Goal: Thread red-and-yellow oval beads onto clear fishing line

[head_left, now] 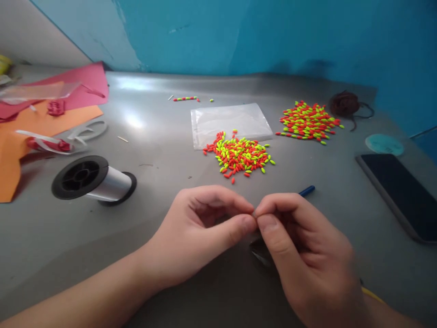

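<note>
My left hand [201,232] and my right hand [303,250] meet at their fingertips, low in the middle of the view. Thumb and forefinger of each are pinched together, and what lies between them is too small to make out. Just beyond the hands is a loose heap of red and yellow-green oval beads [242,155], partly on a clear plastic bag [228,118]. A dark object with a shiny edge [261,255] shows below my fingers, mostly hidden. Behind my right hand pokes out the tip of a blue stick-like thing [307,191].
A spool of clear line [111,184] stands at left, near orange paper [78,116] and a white ribbon [90,130]. A bead strip [186,98] lies at the back. Right are a second bead pile [307,120], dark yarn [344,104], a round teal disc [384,144] and a phone [403,196].
</note>
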Demonstrator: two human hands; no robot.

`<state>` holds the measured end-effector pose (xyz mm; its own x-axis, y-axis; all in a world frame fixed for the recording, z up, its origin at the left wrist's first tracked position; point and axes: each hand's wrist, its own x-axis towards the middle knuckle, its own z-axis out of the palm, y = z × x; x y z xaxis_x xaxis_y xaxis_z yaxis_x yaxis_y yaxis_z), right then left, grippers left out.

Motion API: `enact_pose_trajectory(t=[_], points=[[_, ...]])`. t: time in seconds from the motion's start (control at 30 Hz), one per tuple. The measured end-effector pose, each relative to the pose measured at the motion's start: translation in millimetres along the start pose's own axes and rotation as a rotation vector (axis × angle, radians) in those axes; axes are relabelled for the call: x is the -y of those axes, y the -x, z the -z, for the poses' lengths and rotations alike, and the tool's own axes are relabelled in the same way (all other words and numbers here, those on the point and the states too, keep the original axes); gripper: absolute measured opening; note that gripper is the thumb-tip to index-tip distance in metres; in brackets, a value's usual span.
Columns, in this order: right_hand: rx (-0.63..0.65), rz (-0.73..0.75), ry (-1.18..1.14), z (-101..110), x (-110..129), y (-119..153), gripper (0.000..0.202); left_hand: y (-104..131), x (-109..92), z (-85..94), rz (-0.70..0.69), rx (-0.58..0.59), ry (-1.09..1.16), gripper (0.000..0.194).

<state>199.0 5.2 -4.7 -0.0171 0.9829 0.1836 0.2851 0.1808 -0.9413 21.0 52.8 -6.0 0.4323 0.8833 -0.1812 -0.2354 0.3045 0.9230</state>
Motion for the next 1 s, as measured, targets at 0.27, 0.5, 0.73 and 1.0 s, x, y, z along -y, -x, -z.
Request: enact_pose_trajectory(t=[0.27,0.5,0.73,1.0], points=[[0.034,0.048,-0.04,1.7,-4.2,0.2,0.018,5.4,3.8,-4.2,-0.599,-0.031,-0.606,0.016],[0.039,0.032,-0.002,1.2,-2.4,0.8,0.017,11.1,5.1,-2.4,-0.519,-0.046,-0.622,0.015],[0.005,-0.017,-0.025,-1.4,-3.5,0.6,0.014,18.0,5.5,0.6,-0.438,-0.077,-0.648,0.015],[-0.047,0.004,0.008,-3.6,-1.9,-2.1,0.011,17.3,4.2,-1.6,-0.484,-0.105,-0.686,0.015]])
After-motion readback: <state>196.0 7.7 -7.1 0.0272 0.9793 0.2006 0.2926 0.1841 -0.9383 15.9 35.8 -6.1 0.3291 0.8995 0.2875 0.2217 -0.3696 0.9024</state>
